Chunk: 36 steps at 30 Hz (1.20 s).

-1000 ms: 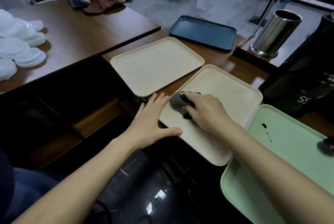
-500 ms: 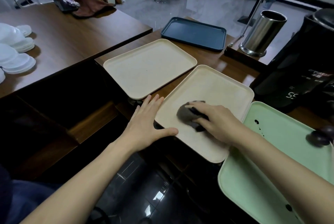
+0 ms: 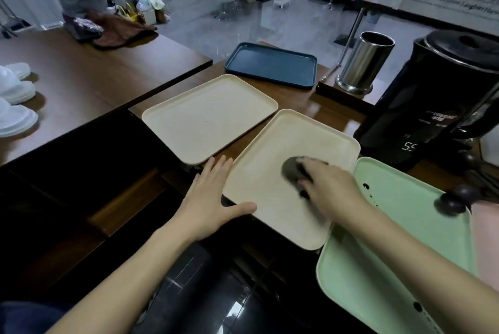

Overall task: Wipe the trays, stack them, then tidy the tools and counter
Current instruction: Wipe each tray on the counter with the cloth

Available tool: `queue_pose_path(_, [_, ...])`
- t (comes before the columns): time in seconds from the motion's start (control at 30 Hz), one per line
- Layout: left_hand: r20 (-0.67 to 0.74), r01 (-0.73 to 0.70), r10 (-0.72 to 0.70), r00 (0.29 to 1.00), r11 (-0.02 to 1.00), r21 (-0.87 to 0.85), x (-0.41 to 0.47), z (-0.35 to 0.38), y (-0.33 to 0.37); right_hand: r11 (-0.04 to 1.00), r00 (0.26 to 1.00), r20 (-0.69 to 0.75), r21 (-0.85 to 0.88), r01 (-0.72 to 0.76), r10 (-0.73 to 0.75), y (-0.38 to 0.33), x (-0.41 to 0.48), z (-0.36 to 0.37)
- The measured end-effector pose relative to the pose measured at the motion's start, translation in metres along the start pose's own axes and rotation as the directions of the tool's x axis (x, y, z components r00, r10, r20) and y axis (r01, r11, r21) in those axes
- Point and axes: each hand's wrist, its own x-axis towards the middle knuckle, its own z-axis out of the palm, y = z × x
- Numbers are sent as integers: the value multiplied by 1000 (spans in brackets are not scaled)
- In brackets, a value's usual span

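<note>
**One cloth in the grip, four trays on the worktop**

The right hand (image 3: 330, 190) has its grip curled round one dark grey cloth (image 3: 293, 171), pressed onto the floor of the near beige tray (image 3: 297, 134), right of its middle. The left hand (image 3: 209, 201) holds nothing: its grip is wide, fingers straight along that tray's left rim, thumb laid against the near edge. Four trays show plainly on the brown worktop (image 3: 310, 101). Two are beige, with the second beige tray (image 3: 210, 115) just beside the first, to its far left. One green tray (image 3: 399, 225), dotted with dark specks, touches the first on its right. One blue tray (image 3: 272, 65) lies farther back. Behind stand one steel cylinder (image 3: 364, 63) and one black appliance (image 3: 432, 107) whose display reads 55. Far left sit stacked white lids (image 3: 16, 107), cut off by the frame edge, and one brown cloth (image 3: 121, 28)
</note>
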Motion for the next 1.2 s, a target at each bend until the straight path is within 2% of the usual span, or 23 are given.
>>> queue_pose_path(0.07, [0,-1,1,1000,1000,-5,0,1,2,982,981,62,48,182,-185,-22,-25,8])
queue_pose_path(0.1, [0,3,-3,1000,1000,0,-1,1,3,975,973,86,78,208,-214,-21,-28,7])
queue_pose_path(0.13, [1,7,-7,1000,1000,8,-1,1,3,981,979,86,76,180,-187,-16,-21,2])
queue_pose_path(0.23, [0,20,-20,1000,1000,15,1,3,4,992,993,-31,42,-115,117,0,37,-5])
queue_pose_path(0.27, [-1,24,-24,1000,1000,14,1,3,5,992,991,-66,53,-113,117,-9,50,-4])
queue_pose_path(0.33, [-1,30,-30,1000,999,11,1,4,5,996,998,-37,70,56,-54,-46,50,7])
queue_pose_path(0.4, [0,32,-32,999,999,9,1,4,4,962,967,11,111,250,-253,-72,30,15])
queue_pose_path(0.43, [3,33,-33,999,999,14,1,4,4,957,964,19,130,259,-264,-69,30,13])
queue_pose_path(0.6, [28,38,-38,999,999,22,0,2,4,992,997,-72,125,-27,36,-7,112,8])
queue_pose_path(0.7, [16,33,-34,999,999,14,-1,3,3,992,990,-128,121,-42,58,1,136,11])
queue_pose_path(0.83, [-7,20,-20,1000,999,-26,-3,5,3,985,987,-107,136,-102,117,-2,132,7])
queue_pose_path(0.87, [-7,16,-17,1000,1000,-26,-3,5,2,988,993,-87,141,-63,76,-9,120,7])
queue_pose_path(0.93, [-8,1,-1,1000,1000,-27,-2,6,1,982,994,-33,154,107,-104,-31,80,10])
queue_pose_path(1.0, [-21,-10,9,1000,999,-35,-2,7,-1,936,956,42,218,276,-291,-57,31,12])
queue_pose_path(1.07, [-14,-8,7,1000,1000,-30,-1,7,-2,907,930,65,254,336,-363,-61,14,14])
queue_pose_path(1.13, [-5,-1,0,1000,1000,-6,0,6,-3,939,957,63,224,262,-282,-46,29,15])
queue_pose_path(1.2, [16,11,-11,1000,1000,12,0,5,-2,987,998,-28,144,68,-65,-16,58,14])
